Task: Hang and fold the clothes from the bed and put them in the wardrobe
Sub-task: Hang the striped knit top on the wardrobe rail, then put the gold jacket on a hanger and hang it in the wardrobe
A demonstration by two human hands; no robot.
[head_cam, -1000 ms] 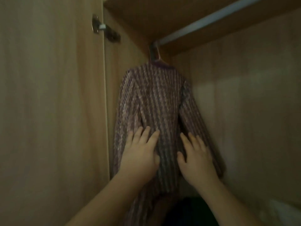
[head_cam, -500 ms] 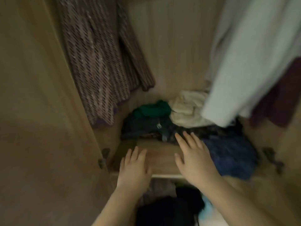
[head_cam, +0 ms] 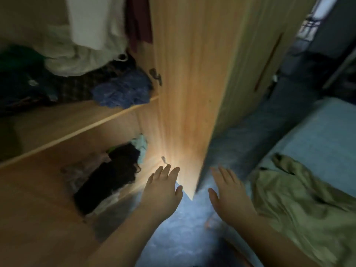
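An olive-green garment [head_cam: 300, 205] lies crumpled on the light blue bed [head_cam: 327, 132] at the lower right. The open wooden wardrobe [head_cam: 57, 128] fills the left. My left hand [head_cam: 163, 187] floats with fingers straight in front of the wardrobe's lower shelf, holding nothing. My right hand [head_cam: 227, 189] is spread flat beside the door's lower corner, just left of the olive garment, and touches nothing. A white garment [head_cam: 92, 22] and a dark red one [head_cam: 137, 18] hang at the top of the wardrobe.
The open wardrobe door [head_cam: 192, 83] stands edge-on between my hands. Blue clothes [head_cam: 123, 89], a cream bundle [head_cam: 71, 58] and dark items crowd the upper shelf; black and pale clothes [head_cam: 109, 174] lie on the lower one. A narrow strip of blue-lit floor [head_cam: 181, 228] separates wardrobe and bed.
My view has swung down and right, from the striped shirt on the rail to the shelves and now the bed. Both hands left the shirt and moved with the turn, still holding nothing.
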